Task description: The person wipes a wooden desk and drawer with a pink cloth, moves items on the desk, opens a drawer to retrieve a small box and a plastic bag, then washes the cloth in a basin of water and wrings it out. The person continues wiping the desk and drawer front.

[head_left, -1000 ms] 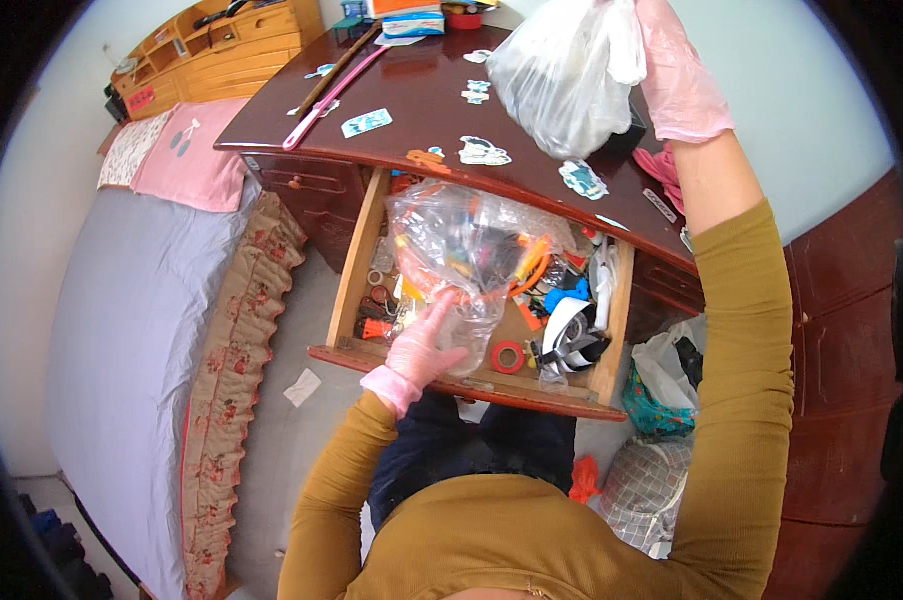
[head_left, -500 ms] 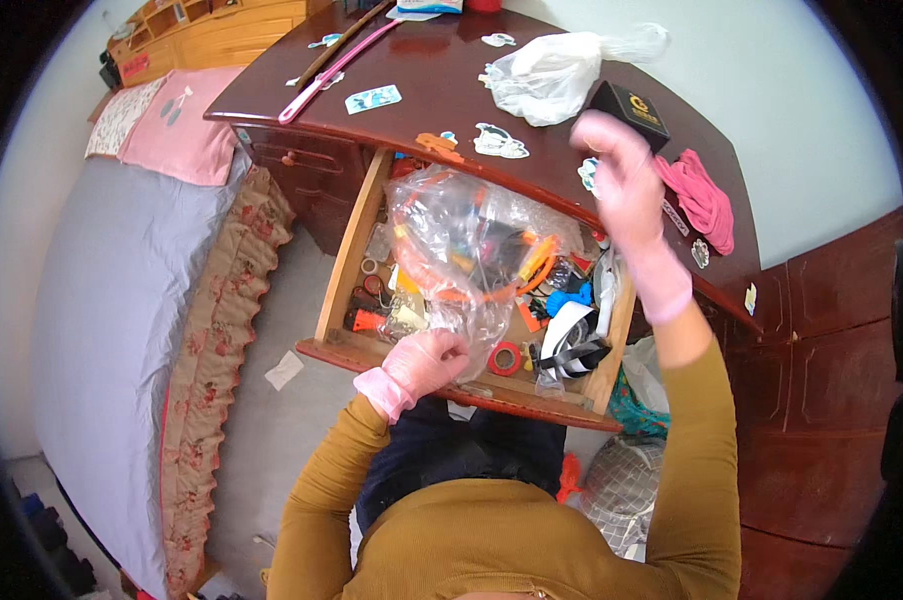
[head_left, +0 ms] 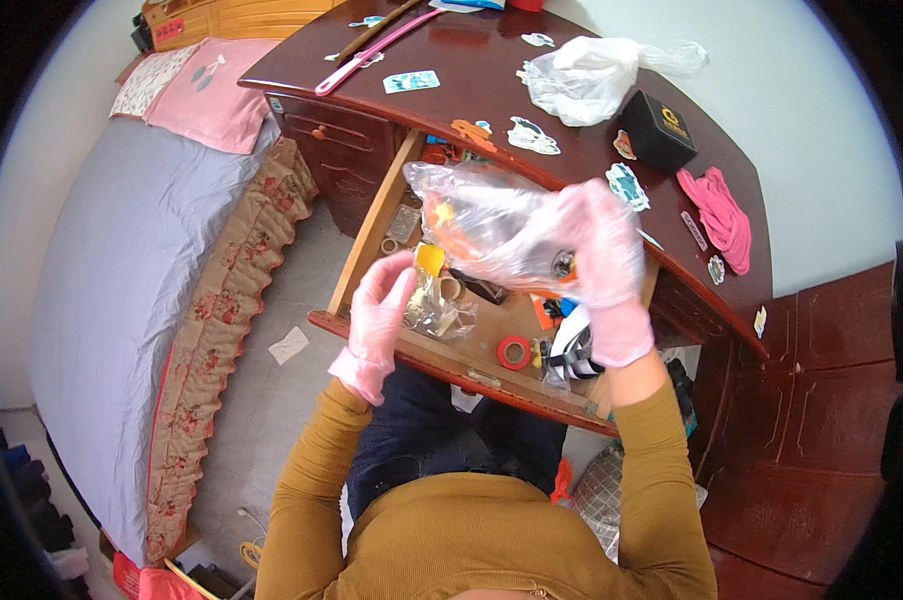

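Observation:
My right hand (head_left: pixel 606 265), in a pink see-through glove, is closed on one end of a clear plastic bag (head_left: pixel 491 215). Orange, ring-like and yellow things show through the plastic. The bag stretches leftward above the open drawer (head_left: pixel 561 398). My left hand (head_left: pixel 376 315), gloved alike, is over the drawer's front left part, fingers slightly apart and holding nothing that I can see. Beside its fingertips are a yellow piece (head_left: pixel 429 260) and a small clear bag (head_left: pixel 443 310). A roll of red tape (head_left: pixel 513 352) lies near the drawer front.
On the dark red desk (head_left: pixel 471 70) are a white plastic bag (head_left: pixel 581 80), a black box (head_left: pixel 659 130), a pink cloth (head_left: pixel 716 218) and a pink stick (head_left: pixel 381 50). A bed (head_left: pixel 161 260) stands left, and a dark red cabinet (head_left: pixel 821 400) right.
My right hand has come down from over the desk and taken hold of the clear bag, which is now pulled rightward. My left hand has let go of the bag and moved up and left.

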`<act>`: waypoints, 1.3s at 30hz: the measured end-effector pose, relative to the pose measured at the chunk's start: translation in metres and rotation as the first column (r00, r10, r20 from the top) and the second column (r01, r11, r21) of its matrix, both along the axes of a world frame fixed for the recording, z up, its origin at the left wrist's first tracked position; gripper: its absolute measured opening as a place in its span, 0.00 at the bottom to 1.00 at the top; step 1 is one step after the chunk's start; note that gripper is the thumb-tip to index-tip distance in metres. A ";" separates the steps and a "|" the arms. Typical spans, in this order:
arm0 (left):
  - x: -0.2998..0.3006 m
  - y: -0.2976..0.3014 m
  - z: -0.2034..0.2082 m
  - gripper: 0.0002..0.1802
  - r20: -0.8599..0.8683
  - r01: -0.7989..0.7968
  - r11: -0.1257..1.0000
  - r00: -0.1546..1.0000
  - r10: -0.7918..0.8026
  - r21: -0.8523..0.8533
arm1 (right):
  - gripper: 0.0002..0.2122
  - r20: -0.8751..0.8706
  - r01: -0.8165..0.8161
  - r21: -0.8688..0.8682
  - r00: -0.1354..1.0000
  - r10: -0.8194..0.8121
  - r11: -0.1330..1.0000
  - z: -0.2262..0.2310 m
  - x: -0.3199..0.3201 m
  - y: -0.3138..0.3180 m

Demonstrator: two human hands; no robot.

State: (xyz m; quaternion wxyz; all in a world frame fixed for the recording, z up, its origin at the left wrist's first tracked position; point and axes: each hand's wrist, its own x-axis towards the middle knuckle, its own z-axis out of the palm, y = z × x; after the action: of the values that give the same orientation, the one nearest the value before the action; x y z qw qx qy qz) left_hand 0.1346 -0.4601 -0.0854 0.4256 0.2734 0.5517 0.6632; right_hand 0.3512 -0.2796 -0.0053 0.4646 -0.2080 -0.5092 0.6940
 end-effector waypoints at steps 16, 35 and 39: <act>-0.013 0.099 0.022 0.17 -0.821 0.231 0.956 0.571 0.017 0.181 | 0.20 0.132 0.159 0.261 0.971 -0.198 0.952 0.091 0.038 0.008; -0.053 0.081 0.081 0.23 -0.504 0.024 0.980 0.860 0.080 0.197 | 0.30 -0.182 0.180 0.374 0.976 -0.118 0.910 0.077 0.148 0.007; -0.062 0.068 0.092 0.26 -0.502 0.035 0.972 0.861 0.088 0.232 | 0.24 0.030 0.276 0.709 0.908 -0.418 0.649 0.117 0.107 -0.025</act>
State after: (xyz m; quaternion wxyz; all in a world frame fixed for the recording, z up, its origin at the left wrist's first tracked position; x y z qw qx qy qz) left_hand 0.0725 -0.3918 0.0070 0.2209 0.4788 0.5664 0.6333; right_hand 0.4582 -0.3049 0.1117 0.5815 -0.1793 -0.7226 0.3279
